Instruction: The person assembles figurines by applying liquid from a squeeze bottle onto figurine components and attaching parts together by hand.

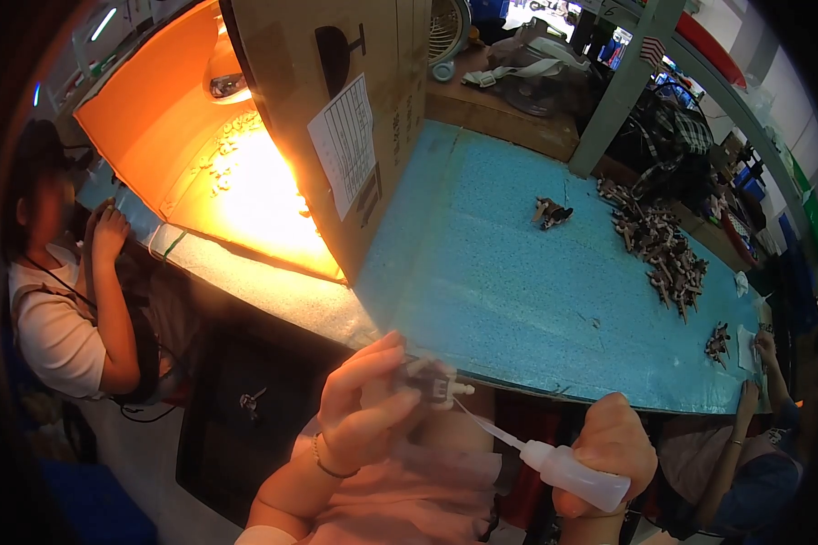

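One big blue table point(518, 263) fills the middle, with a cardboard box point(336, 100) glowing orange beside it. A heap of small grey parts point(663, 254) lies far over. Down low, the right hand point(609, 454) squeezes a white squeeze bottle point(577, 474). Its thin tip touches a little pale part point(434, 381), pinched by the left hand point(364, 404).
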Available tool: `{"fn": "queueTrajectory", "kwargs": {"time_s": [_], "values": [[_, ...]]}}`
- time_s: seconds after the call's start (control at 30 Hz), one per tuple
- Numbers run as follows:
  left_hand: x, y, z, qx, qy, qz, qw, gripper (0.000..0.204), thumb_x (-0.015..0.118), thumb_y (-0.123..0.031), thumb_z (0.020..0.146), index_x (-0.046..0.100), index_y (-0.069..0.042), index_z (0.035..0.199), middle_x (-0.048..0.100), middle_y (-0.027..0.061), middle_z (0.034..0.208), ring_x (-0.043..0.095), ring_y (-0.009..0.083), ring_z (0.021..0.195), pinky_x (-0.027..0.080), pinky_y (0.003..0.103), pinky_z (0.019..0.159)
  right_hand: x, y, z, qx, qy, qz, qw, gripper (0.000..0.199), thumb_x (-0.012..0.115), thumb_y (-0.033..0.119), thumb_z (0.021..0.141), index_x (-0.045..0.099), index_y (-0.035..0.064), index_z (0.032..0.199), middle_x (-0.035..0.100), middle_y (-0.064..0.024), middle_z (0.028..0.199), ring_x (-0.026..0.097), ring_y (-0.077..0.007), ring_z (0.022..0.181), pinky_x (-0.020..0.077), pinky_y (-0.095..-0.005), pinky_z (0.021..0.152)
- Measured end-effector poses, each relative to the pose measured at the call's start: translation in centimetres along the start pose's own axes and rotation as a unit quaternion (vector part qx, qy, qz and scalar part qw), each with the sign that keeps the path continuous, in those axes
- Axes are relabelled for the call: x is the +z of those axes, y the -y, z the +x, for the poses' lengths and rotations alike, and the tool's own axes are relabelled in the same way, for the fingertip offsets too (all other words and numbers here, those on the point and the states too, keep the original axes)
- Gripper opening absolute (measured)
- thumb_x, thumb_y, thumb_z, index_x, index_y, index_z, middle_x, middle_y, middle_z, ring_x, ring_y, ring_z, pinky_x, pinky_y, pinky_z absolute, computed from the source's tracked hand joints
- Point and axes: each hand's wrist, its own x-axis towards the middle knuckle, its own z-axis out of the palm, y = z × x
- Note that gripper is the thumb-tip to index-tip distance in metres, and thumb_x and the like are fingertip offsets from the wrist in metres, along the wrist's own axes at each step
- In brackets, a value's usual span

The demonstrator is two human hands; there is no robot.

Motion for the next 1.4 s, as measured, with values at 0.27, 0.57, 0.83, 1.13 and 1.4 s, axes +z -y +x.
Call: {"fn": "queueTrajectory", "kwargs": {"time_s": [0.27, 0.57, 0.83, 1.13, 1.4], "values": [[0.2, 0.3, -0.1, -0.002, -0.013, -0.006, 1.0, 0.044, 0.072, 0.004, 0.07, 0.045, -0.011, 0.101, 0.039, 0.0201, 0.118, 0.047, 0.0403, 0.116, 0.048, 0.045, 0.092, -0.2, -1.0, -1.1, -0.031, -0.047, 0.005, 0.998, 0.045, 0.071, 0.051, 0.071, 0.054, 0.0093, 0.071, 0.049, 0.0021, 0.062, 0.041, -0.0129, 0.055, 0.0284, -0.028, 0.051], [0.5, -0.2, 0.0, -0.089, -0.024, -0.154, 0.984, 0.043, 0.064, 0.012, 0.073, 0.046, -0.011, 0.104, 0.039, 0.0195, 0.121, 0.048, 0.0373, 0.116, 0.048, 0.043, 0.092, -0.3, -1.2, -1.4, -0.046, -0.048, 0.041, 0.997, 0.046, 0.072, 0.051, 0.071, 0.053, 0.0091, 0.074, 0.049, 0.0016, 0.064, 0.043, -0.0138, 0.055, 0.0299, -0.0281, 0.051], [1.0, 0.1, -0.4, -0.11, -0.047, -0.236, 0.964, 0.042, 0.063, 0.013, 0.074, 0.045, -0.01, 0.105, 0.04, 0.019, 0.123, 0.048, 0.0338, 0.116, 0.049, 0.04, 0.09, 0.5, -1.0, -0.6, -0.062, -0.058, 0.047, 0.995, 0.045, 0.073, 0.049, 0.071, 0.053, 0.0086, 0.076, 0.05, 0.001, 0.065, 0.044, -0.0141, 0.056, 0.0304, -0.0282, 0.052], [1.0, -0.1, -0.3, -0.153, -0.058, -0.3, 0.94, 0.041, 0.066, 0.009, 0.074, 0.045, -0.009, 0.105, 0.042, 0.0197, 0.121, 0.05, 0.033, 0.114, 0.049, 0.04, 0.088, 0.1, -1.3, -1.1, -0.068, -0.026, 0.015, 0.997, 0.046, 0.071, 0.051, 0.073, 0.053, 0.0085, 0.075, 0.05, 0.001, 0.066, 0.043, -0.0142, 0.054, 0.0294, -0.0285, 0.05], [1.0, 0.0, 0.2, -0.133, -0.064, -0.358, 0.922, 0.043, 0.057, 0.019, 0.074, 0.046, -0.005, 0.108, 0.041, 0.0231, 0.123, 0.059, 0.029, 0.094, 0.056, 0.04, 0.079, 0.1, -1.3, 0.4, -0.053, 0.005, 0.031, 0.998, 0.052, 0.067, 0.056, 0.073, 0.045, 0.0101, 0.082, 0.045, 0.0012, 0.068, 0.041, -0.0128, 0.056, 0.0296, -0.0281, 0.053]]}}
